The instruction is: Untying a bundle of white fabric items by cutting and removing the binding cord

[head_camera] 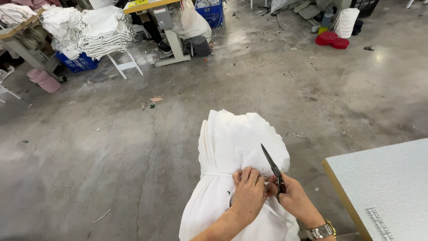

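1. A tied bundle of white cloth [238, 147] is stood on the concrete floor [111, 147], beside a white table [383, 183].
2. The bundle's tie [218, 173] is pinched by the left hand [248, 194], fingers curled.
3. Dark scissors [273, 168] are gripped by the right hand [292, 196], blades shut and pointed up-left over the cloth.

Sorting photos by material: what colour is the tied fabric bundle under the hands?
White, plain; the tied fabric bundle shows best in the head view.
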